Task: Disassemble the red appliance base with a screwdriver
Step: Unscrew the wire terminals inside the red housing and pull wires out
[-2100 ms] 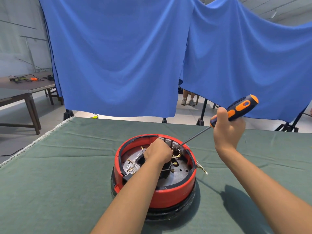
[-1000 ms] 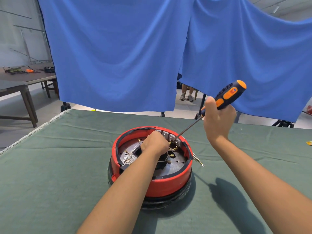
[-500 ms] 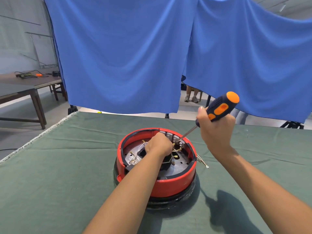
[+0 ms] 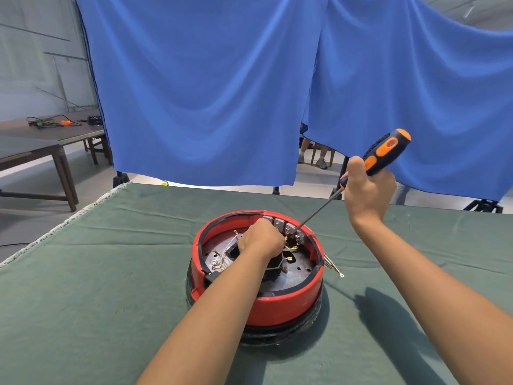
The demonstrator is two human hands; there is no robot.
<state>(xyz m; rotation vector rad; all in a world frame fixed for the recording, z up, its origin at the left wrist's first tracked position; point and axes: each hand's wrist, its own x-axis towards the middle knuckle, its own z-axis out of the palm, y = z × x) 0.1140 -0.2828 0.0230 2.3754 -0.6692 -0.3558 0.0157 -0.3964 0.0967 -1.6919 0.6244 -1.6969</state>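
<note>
The red appliance base [image 4: 280,307] sits upturned on the green cloth, its metal plate, wires and brass terminals exposed. My left hand [image 4: 261,238] reaches inside it near the far rim with fingers curled down among the wires; what they hold is hidden. My right hand [image 4: 367,190] grips the black-and-orange screwdriver [image 4: 384,151] above and to the right. Its shaft slants down-left, and the tip meets the grey terminal block [image 4: 291,230] on the far rim.
A green cloth covers the table [image 4: 111,273], its left edge running diagonally. Loose wires with a ring terminal [image 4: 334,269] lie right of the base. Blue curtains [image 4: 208,93] hang behind. A wooden table [image 4: 41,140] stands at far left. A person's legs [image 4: 313,154] show behind the curtain.
My right hand and the screwdriver shifted a little while the tip stayed at the terminal block. My left hand stayed inside the base. The head camera moved slightly.
</note>
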